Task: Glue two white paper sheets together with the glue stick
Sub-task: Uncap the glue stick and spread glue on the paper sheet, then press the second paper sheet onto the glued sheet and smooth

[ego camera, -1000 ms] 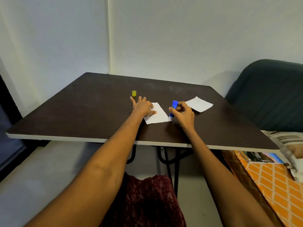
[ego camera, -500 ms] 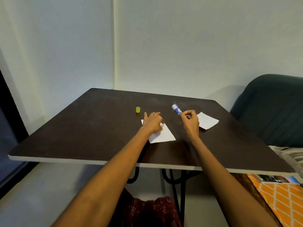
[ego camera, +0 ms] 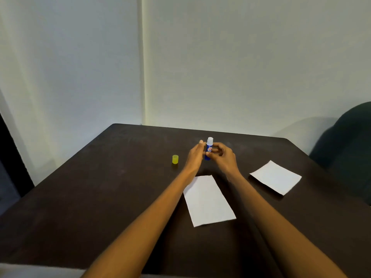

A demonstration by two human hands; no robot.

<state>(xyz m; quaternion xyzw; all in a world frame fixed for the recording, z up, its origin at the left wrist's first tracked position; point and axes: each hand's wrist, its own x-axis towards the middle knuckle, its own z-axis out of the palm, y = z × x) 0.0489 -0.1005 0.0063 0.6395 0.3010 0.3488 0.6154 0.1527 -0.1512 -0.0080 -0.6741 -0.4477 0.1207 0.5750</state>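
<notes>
Head view: The right hand [ego camera: 222, 157] grips the glue stick [ego camera: 208, 150] upright above the counter [ego camera: 100, 197], its fingers [ego camera: 217, 146] curled round the blue barrel; the white glue tip is exposed at the top. The left hand [ego camera: 195, 155] is open, fingers extended, just left of the barrel; contact cannot be confirmed. The yellow cap [ego camera: 175, 159] stands on the counter, left of the left fingers. One paper sheet [ego camera: 208, 200] lies nearer the person than both hands. The second sheet [ego camera: 276, 177] lies right of the right fingers, apart.
</notes>
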